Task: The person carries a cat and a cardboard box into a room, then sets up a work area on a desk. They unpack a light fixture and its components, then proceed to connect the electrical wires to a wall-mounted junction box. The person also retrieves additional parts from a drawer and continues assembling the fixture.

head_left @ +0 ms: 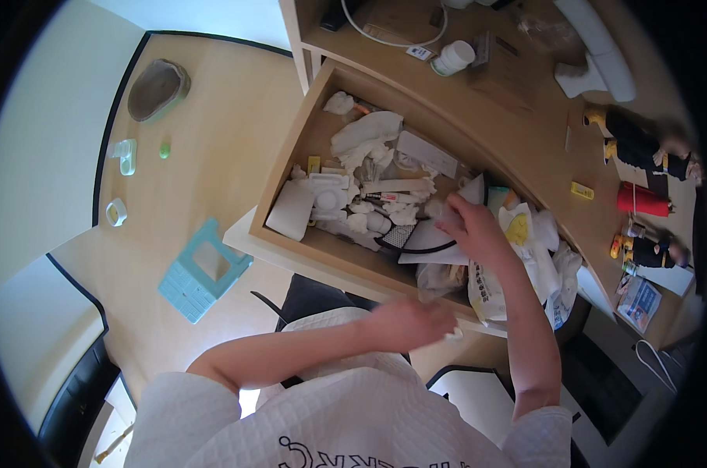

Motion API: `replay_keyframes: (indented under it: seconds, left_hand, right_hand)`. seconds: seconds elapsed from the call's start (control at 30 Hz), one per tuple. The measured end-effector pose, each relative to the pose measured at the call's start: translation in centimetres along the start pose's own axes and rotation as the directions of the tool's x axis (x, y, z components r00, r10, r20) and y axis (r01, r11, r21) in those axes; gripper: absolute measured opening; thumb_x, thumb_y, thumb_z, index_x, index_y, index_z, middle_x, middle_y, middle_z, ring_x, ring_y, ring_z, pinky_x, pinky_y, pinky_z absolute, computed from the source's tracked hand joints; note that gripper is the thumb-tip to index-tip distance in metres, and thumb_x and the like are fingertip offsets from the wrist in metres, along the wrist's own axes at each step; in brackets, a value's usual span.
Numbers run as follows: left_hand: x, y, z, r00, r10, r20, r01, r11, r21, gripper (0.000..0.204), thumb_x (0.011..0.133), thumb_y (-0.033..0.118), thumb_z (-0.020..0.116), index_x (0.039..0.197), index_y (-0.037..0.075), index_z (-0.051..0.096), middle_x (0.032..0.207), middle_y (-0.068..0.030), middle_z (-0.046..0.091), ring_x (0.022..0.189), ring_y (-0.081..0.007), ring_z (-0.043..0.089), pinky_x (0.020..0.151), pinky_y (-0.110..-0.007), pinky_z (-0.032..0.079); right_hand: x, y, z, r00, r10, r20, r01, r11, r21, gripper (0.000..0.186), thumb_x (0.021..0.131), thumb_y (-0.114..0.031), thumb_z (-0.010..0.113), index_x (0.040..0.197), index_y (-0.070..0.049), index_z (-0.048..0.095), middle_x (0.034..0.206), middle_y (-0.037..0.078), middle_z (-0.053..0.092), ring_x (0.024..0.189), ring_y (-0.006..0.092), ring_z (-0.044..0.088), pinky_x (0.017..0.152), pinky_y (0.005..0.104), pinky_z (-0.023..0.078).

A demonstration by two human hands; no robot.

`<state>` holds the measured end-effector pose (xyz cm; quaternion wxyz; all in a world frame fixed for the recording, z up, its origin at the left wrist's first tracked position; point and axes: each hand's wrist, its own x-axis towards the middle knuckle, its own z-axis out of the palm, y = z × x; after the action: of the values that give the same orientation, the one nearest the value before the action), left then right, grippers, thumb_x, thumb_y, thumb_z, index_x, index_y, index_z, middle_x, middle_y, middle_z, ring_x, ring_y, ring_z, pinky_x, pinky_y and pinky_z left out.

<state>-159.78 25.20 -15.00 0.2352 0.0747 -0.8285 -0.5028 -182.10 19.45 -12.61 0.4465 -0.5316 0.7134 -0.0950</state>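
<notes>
At the fingertips of the right hand (478, 228), inside the open drawer: a small translucent piece (437, 209), pale and filmy, with its edges soft and partly covered by the fingers. Located right of the drawer's middle, among white clutter. Fingers bent, only partly closed; cannot tell whether gripping the piece or merely touching it.

In front of the drawer, a blurred left hand (412, 324), loosely curled, with a small white bit (455, 334) just beside the fingertips. Cannot tell how far open, nor whether holding anything.

Around both, a pulled-out drawer (292, 156) of light wood, heavily filled. At its left end, a plain white box (290, 209), next to a white case (330, 195) with a round form on top. Toward the far side, crumpled white tissue (366, 134) and a flat white carton (427, 154). Near the middle, a white tube (390, 197) with red marking; closer to the front edge, a piece of black mesh (397, 236). Packed into the right end, a white plastic bag (519, 232) with a yellow print, contents hidden.

On the desk (455, 97) beyond, a white capped bottle (453, 58), upright or tilted hard to tell, near a brown cardboard box (503, 74).
</notes>
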Motion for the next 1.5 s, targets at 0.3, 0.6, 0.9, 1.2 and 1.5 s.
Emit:
replay_keyframes:
  seconds: [0.3, 0.6, 0.9, 1.2, 1.5]
  left_hand:
    - [1.1, -4.7, -9.8, 0.717, -0.637, -0.282, 0.665, 0.747, 0.003, 0.018, 0.095, 0.018, 0.065, 0.106, 0.004, 0.064, 0.103, -0.0196, 0.065, 0.073, -0.0371, 0.066, 0.065, -0.046, 0.053]
    - [4.1, -11.5, -7.9, 0.746, -0.629, -0.218, 0.601, 0.495, 0.627, 0.013, 0.087, 0.013, 0.067, 0.095, 0.004, 0.072, 0.126, -0.0173, 0.065, 0.084, -0.0344, 0.074, 0.07, -0.043, 0.061]
    - [4.0, -11.9, -9.1, 0.74, -0.646, -0.185, 0.577, 0.469, 0.669, 0.009, 0.086, 0.009, 0.063, 0.086, 0.005, 0.071, 0.1, -0.0157, 0.069, 0.082, -0.0333, 0.074, 0.07, -0.042, 0.06]
    - [3.3, -12.1, -9.7, 0.737, -0.624, -0.259, 0.637, 0.512, 0.577, 0.01, 0.088, 0.014, 0.068, 0.091, 0.005, 0.068, 0.099, -0.012, 0.07, 0.083, -0.0355, 0.071, 0.073, -0.047, 0.059]
    - [3.5, -10.0, -11.1, 0.796, -0.499, -0.342, 0.599, 0.729, 0.332, 0.011, 0.092, 0.013, 0.067, 0.098, 0.005, 0.07, 0.099, -0.0123, 0.069, 0.076, -0.0347, 0.066, 0.067, -0.043, 0.053]
  right_hand:
    - [2.0, 2.0, -0.6, 0.995, 0.042, 0.087, -0.048, 0.996, 0.071, 0.028, 0.098, -0.021, 0.062, 0.114, 0.001, 0.057, 0.093, 0.023, 0.068, 0.083, 0.0387, 0.067, 0.074, 0.0415, 0.052]
    - [3.6, 2.3, 0.7, 0.993, 0.081, 0.081, -0.098, 0.968, 0.232, 0.038, 0.093, -0.008, 0.056, 0.13, 0.001, 0.054, 0.109, 0.015, 0.068, 0.098, 0.0257, 0.068, 0.081, 0.0365, 0.054]
    - [2.4, 5.2, -0.3, 0.983, 0.041, 0.179, -0.153, 0.718, 0.679, 0.041, 0.093, -0.008, 0.059, 0.133, -0.005, 0.058, 0.1, 0.0, 0.062, 0.081, 0.0093, 0.055, 0.068, 0.0245, 0.049]
    - [2.0, 4.0, -0.8, 0.974, 0.032, 0.223, -0.195, 0.613, 0.765, 0.038, 0.092, -0.006, 0.059, 0.13, -0.006, 0.061, 0.092, -0.003, 0.06, 0.073, 0.0066, 0.053, 0.064, 0.0227, 0.049]
    - [1.7, 4.4, -0.6, 0.982, -0.007, 0.188, -0.151, 0.566, 0.81, 0.044, 0.093, -0.005, 0.061, 0.137, -0.005, 0.056, 0.105, 0.002, 0.067, 0.09, 0.0091, 0.065, 0.071, 0.0251, 0.054]
